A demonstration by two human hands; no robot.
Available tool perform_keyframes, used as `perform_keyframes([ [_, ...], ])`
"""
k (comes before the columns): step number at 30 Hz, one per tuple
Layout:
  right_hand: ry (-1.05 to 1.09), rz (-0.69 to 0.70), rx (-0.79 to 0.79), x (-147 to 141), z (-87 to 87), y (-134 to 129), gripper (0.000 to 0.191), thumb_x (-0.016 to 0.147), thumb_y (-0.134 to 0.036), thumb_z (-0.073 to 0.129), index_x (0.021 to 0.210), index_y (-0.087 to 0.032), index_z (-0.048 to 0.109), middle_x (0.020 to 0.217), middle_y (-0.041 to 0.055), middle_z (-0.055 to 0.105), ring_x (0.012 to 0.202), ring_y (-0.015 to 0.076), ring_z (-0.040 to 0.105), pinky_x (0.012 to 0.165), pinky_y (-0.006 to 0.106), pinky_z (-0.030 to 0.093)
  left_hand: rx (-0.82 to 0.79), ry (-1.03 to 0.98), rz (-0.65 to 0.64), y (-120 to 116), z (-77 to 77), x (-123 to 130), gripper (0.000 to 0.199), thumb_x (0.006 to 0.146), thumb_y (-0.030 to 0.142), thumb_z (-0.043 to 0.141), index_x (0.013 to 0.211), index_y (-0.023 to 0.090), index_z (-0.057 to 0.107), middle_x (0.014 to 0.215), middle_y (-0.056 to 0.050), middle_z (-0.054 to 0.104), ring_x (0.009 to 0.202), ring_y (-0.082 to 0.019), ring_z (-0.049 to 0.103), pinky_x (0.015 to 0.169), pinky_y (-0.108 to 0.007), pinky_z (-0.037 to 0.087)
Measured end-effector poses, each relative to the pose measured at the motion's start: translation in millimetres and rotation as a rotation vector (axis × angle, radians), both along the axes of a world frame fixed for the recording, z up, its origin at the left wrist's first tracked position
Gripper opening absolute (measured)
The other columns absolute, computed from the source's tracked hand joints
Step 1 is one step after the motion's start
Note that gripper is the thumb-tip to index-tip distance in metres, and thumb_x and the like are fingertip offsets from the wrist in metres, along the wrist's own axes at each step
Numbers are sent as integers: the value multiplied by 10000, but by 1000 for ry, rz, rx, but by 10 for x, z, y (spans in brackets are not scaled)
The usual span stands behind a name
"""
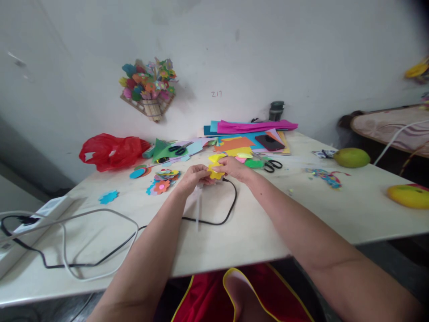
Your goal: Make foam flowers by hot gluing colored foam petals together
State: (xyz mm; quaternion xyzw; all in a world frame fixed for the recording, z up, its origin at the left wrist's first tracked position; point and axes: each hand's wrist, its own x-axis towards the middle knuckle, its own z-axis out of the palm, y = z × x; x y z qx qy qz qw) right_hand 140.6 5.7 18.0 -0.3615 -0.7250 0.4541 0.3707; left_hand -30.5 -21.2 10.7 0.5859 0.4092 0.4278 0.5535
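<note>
A yellow paper flower (216, 171) is pinched between my two hands over the middle of the table. My left hand (193, 178) grips its left edge, with fingers closed. From the other side, my right hand (235, 168) holds it between thumb and fingers. Just behind them lies another yellow paper piece (217, 158). Below my hands a translucent stick (197, 210) points toward me, and a black cord (231, 208) runs up to something mostly hidden by my hands. Left of them sits a pile of colourful paper flowers (162, 185).
Scissors with black handles (273, 166) lie right of my hands; another pair (177, 150) lies behind left. A red plastic bag (114, 152), paper sheets (234, 145) and a phone (270, 143) are farther back. A power strip (36, 228) with looping cables occupies the left; mangoes (351, 158) are right.
</note>
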Motion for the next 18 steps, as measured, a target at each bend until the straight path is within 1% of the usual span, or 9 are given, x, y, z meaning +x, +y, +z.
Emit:
perform_keyframes([
  [2, 9, -17, -1, -18, 9, -16, 420, 588, -453, 662, 506, -175, 357, 491, -71, 329, 463, 54, 335, 442, 203, 281, 2, -2, -7, 0, -1, -4, 218, 624, 291, 644, 704, 127, 526, 574, -48, 638, 546, -157, 627, 575, -264, 502],
  [5, 18, -19, -33, -23, 15, -34, 389, 602, -489, 650, 555, -165, 440, 524, -53, 413, 479, 63, 389, 454, 204, 324, 14, 5, -15, 1, -2, -18, 203, 643, 295, 632, 694, 127, 530, 597, -55, 646, 556, -157, 628, 575, -260, 498],
  [8, 10, 38, -90, 8, 17, -36, 395, 645, -544, 601, 644, -157, 521, 582, -22, 508, 483, 70, 430, 451, 203, 341, 32, -2, 0, 0, -1, -29, 196, 645, 295, 629, 685, 129, 533, 619, -60, 656, 549, -154, 624, 570, -259, 490],
  [10, 6, 103, -146, 43, 23, -32, 419, 667, -575, 568, 690, -156, 555, 627, -3, 554, 497, 77, 462, 458, 204, 359, 40, -10, -3, -2, 1, -31, 188, 648, 293, 622, 684, 130, 536, 619, -60, 657, 545, -155, 621, 573, -265, 489],
  [14, 66, 198, -216, 102, 49, -22, 447, 685, -592, 540, 736, -151, 598, 686, 21, 592, 539, 94, 518, 509, 220, 403, 28, -2, -14, -5, 5, -24, 165, 643, 272, 612, 675, 129, 535, 583, -48, 641, 535, -161, 619, 580, -281, 493],
  [16, 121, 174, -216, 111, 55, -12, 439, 688, -579, 544, 749, -149, 609, 711, 30, 607, 561, 103, 538, 532, 227, 411, 24, 2, -3, -3, 6, -23, 159, 640, 265, 610, 668, 129, 532, 575, -46, 637, 526, -159, 616, 573, -278, 493],
  [18, 197, 90, -208, 108, 49, 10, 414, 684, -553, 563, 755, -149, 615, 733, 35, 621, 585, 106, 551, 540, 225, 409, 16, 0, 7, 2, 3, -24, 154, 635, 257, 609, 660, 130, 526, 569, -46, 636, 519, -156, 614, 567, -275, 493],
])
